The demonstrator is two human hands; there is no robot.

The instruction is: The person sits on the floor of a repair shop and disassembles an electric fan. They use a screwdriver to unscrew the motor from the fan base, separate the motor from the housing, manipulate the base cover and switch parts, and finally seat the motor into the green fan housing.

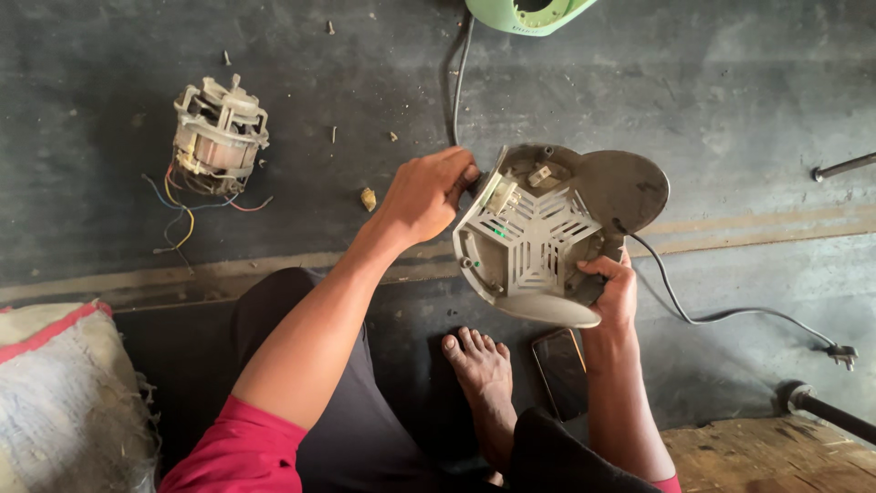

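Note:
A grey plastic appliance base [538, 237] is held tilted above the floor, its open underside with a slotted white grille facing me. My left hand [424, 194] grips its left edge near a small white switch part. My right hand [613, 290] holds its lower right rim. A black power cord [721, 317] runs from the base to a plug [841, 353] on the floor at right.
An electric motor [217, 137] with coloured wires lies at left on the dark floor. A pale green housing [529, 14] sits at the top edge. A phone [559, 360] lies beside my bare foot [484, 383]. A sack [64, 402] is at lower left; metal rods [844, 166] at right.

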